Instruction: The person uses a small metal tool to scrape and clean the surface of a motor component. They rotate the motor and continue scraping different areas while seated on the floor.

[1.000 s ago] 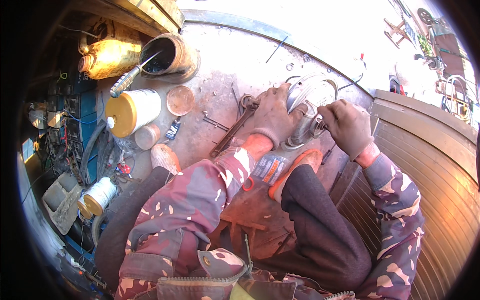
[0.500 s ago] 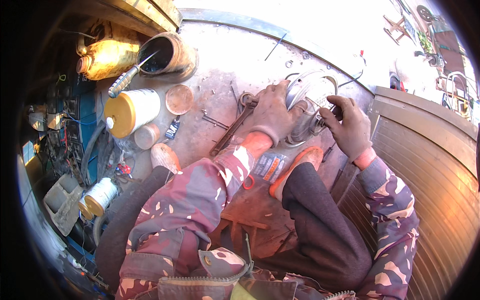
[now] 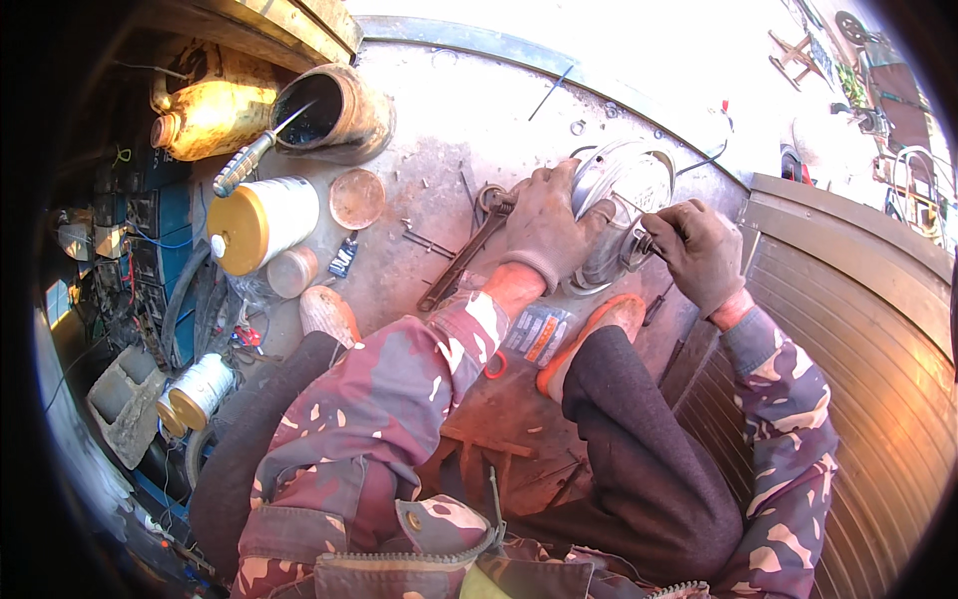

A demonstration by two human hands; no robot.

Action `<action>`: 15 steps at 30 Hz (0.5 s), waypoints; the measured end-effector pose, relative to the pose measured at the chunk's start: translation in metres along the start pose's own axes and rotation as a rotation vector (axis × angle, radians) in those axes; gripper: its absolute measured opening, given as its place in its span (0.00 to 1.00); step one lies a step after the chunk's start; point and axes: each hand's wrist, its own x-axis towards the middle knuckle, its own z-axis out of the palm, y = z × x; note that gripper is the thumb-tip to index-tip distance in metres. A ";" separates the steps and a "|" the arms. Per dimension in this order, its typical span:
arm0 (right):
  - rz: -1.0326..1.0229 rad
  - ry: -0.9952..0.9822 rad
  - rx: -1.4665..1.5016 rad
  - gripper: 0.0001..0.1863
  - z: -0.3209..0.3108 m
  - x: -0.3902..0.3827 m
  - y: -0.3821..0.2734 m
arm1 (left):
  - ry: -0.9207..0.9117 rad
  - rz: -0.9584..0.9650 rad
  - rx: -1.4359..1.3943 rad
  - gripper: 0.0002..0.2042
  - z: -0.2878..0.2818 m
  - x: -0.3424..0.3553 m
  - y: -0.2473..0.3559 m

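My left hand [image 3: 549, 225], in a grey-brown work glove, wraps round the near-left side of a round silvery metal housing [image 3: 644, 178]. The housing has a ringed rim and a smaller cylindrical body below it. At its right side my gloved right hand [image 3: 696, 250] is closed in a pinch beside a small side fitting [image 3: 635, 247]. What those fingers hold is too small to make out. An adjustable wrench [image 3: 462, 262] lies on the ground left of my left hand. A flat printed packet [image 3: 539, 332] lies below the housing, by my shoe.
To the left stand a rusty open can [image 3: 364, 115] with a screwdriver [image 3: 246, 165] across its mouth, a yellow jug [image 3: 222, 105] and a white tub with a yellow lid [image 3: 284, 215]. Bolts [image 3: 429, 243] and washers [image 3: 578, 128] lie about. A ribbed metal panel [image 3: 848, 369] borders the right.
My right hand has turned and lowered slightly, its fingers now closed together at the side fitting. My left hand and the housing stay almost in place.
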 end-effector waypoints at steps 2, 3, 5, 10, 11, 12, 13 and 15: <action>0.084 0.031 0.080 0.15 0.008 -0.006 -0.001 | 0.010 -0.011 0.018 0.37 0.001 0.000 0.000; 0.111 0.046 0.107 0.15 0.012 -0.008 -0.001 | 0.013 -0.017 0.027 0.37 0.002 -0.001 0.000; 0.127 0.059 0.130 0.15 0.015 -0.009 0.001 | 0.025 -0.001 0.010 0.38 0.002 0.000 0.000; 0.144 0.043 0.173 0.13 0.014 -0.007 0.002 | 0.036 0.003 0.014 0.40 0.004 0.000 -0.001; 0.162 0.054 0.179 0.13 0.013 -0.007 0.002 | 0.036 0.001 0.015 0.40 0.004 -0.001 -0.001; 0.173 0.062 0.202 0.12 0.014 -0.008 0.001 | 0.041 0.001 0.014 0.40 0.004 -0.001 -0.001; 0.174 0.074 0.240 0.11 0.015 -0.008 0.000 | 0.031 0.000 0.010 0.40 0.003 -0.001 -0.001; 0.155 0.117 0.219 0.12 0.019 -0.008 -0.001 | 0.024 0.004 -0.001 0.39 0.002 0.000 -0.001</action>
